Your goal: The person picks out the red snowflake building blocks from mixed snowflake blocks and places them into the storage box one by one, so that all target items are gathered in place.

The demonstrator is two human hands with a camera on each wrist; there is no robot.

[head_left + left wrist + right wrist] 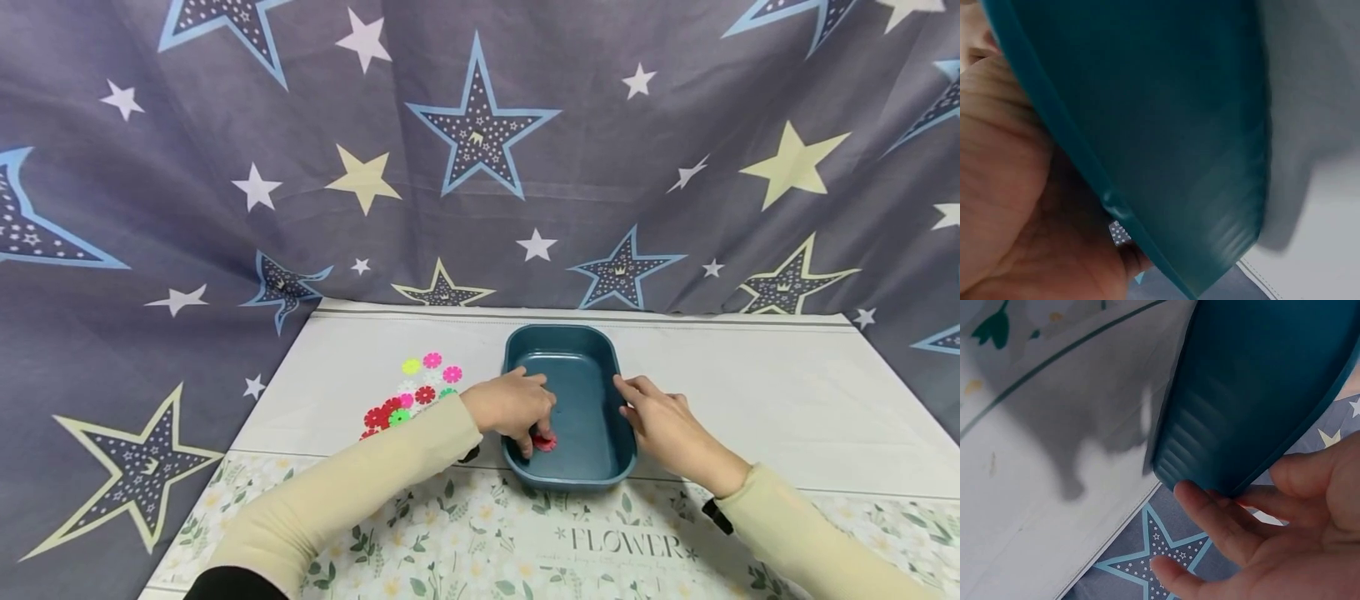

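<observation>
A teal rectangular plastic tub point(577, 475) stands in front of me, with its long sides running away from me. My left hand point(513, 407) reaches over its left rim, thumb and fingers pointing down inside. Between those fingertips, low in the tub's near left part, is a red flower-shaped disc point(545, 443). The left wrist view shows the palm beside the tub's outer wall point(1147, 137), fingers hidden behind the rim. My right hand point(663, 425) holds the right rim; in the right wrist view its thumb and fingers meet the tub's edge point(1254, 481).
Several flower-shaped discs in red, pink, green, white and yellow, among them a pink one point(432, 360), lie left of the tub, partly behind my left sleeve point(360, 483). A white and floral cloth point(787, 400) covers the table. A starry curtain point(570, 208) hangs behind.
</observation>
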